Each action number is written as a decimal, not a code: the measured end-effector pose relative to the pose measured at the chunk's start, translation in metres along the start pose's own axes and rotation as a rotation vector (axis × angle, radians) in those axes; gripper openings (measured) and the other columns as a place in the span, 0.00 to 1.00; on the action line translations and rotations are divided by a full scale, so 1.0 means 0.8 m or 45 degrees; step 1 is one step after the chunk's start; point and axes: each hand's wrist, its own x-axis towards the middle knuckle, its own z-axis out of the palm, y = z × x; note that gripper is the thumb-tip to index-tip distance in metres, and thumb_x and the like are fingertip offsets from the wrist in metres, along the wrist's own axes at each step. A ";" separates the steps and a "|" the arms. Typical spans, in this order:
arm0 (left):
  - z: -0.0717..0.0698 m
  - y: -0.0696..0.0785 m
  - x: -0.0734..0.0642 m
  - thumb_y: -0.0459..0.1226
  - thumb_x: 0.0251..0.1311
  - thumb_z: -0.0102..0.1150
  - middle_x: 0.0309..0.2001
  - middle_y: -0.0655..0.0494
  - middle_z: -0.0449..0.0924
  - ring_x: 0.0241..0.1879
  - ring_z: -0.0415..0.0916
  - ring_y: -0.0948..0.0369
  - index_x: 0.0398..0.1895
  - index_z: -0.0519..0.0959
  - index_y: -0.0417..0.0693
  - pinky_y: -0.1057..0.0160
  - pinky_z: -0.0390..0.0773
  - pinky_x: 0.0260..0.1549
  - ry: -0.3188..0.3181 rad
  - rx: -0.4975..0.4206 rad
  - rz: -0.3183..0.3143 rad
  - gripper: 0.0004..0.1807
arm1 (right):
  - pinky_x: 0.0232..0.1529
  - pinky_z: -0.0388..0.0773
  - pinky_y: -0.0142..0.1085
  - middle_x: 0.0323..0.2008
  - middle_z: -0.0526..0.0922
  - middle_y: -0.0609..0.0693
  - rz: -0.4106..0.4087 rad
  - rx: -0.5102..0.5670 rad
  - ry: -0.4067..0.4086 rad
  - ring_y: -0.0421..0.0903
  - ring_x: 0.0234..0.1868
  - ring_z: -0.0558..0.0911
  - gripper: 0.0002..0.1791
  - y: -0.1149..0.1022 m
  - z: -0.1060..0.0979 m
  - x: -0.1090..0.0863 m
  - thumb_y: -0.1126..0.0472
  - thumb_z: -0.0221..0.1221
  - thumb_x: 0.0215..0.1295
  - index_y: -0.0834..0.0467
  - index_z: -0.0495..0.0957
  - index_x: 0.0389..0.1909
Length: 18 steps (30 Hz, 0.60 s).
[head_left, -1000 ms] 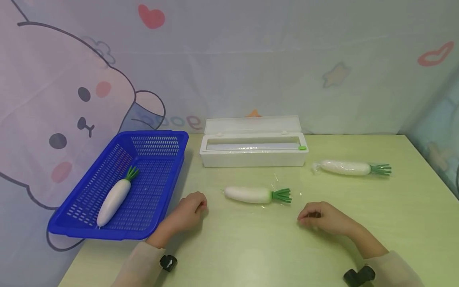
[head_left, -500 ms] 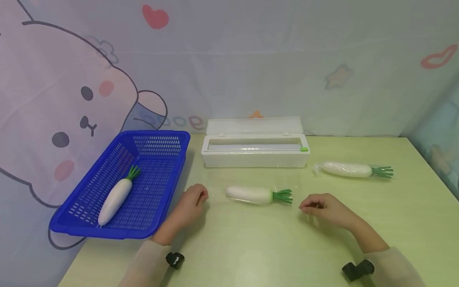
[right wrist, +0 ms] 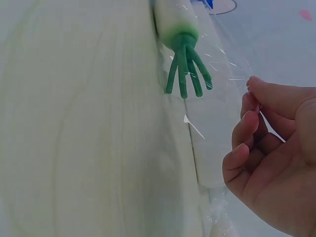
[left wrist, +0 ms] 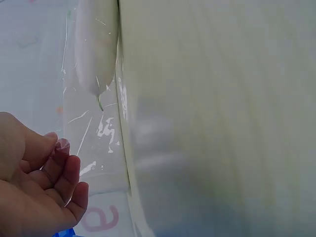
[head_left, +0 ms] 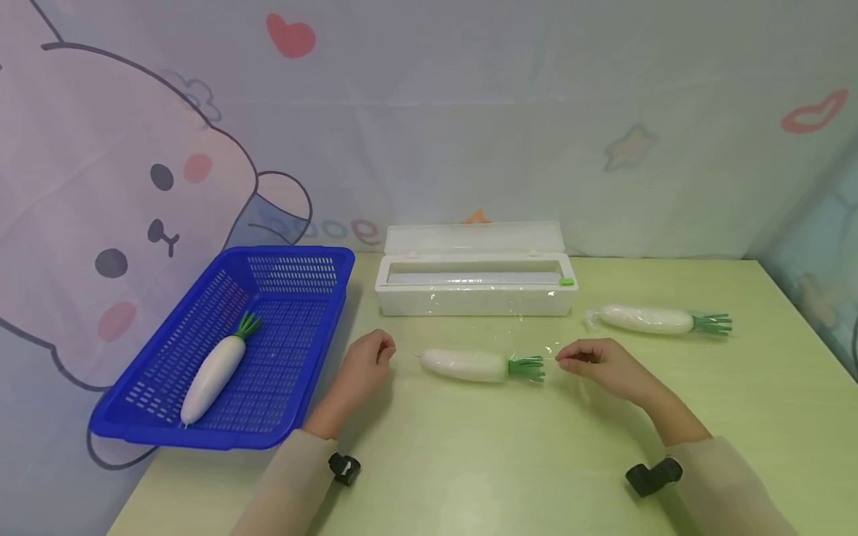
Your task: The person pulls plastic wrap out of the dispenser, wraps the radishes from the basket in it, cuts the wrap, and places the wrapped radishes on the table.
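A white radish with green stalks lies crosswise on the table, under a sheet of clear plastic wrap. At its root end my left hand pinches the wrap between thumb and forefinger; the left wrist view shows film bunched at the fingertips. On the stalk side, my right hand pinches the film's other side, and creases run from its fingertips over the green stalks. Behind the radish stands a white wrap dispenser, lid raised, with a green slider at its right end.
To the left is a blue plastic basket with an unwrapped radish inside. Another radish, wrapped in film, lies at the back right of the table. A printed curtain hangs behind.
Both hands have moved away from me toward the dispenser, drawing the film's edge up and over the radish. Radishes, basket and dispenser have stayed in place.
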 end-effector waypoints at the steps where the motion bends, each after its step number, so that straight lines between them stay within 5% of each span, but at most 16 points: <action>1: 0.001 0.000 0.002 0.26 0.63 0.55 0.28 0.48 0.76 0.30 0.72 0.55 0.31 0.74 0.37 0.56 0.76 0.33 -0.011 -0.001 -0.002 0.03 | 0.41 0.78 0.30 0.42 0.83 0.59 0.006 0.009 0.005 0.34 0.39 0.79 0.12 0.001 0.000 0.002 0.62 0.58 0.67 0.67 0.80 0.44; 18: 0.013 -0.008 0.024 0.27 0.62 0.54 0.28 0.49 0.77 0.29 0.72 0.56 0.30 0.75 0.38 0.58 0.75 0.32 -0.197 0.066 -0.169 0.03 | 0.40 0.75 0.30 0.42 0.83 0.56 0.159 -0.012 -0.032 0.42 0.40 0.77 0.13 0.024 0.006 0.026 0.60 0.59 0.67 0.67 0.81 0.45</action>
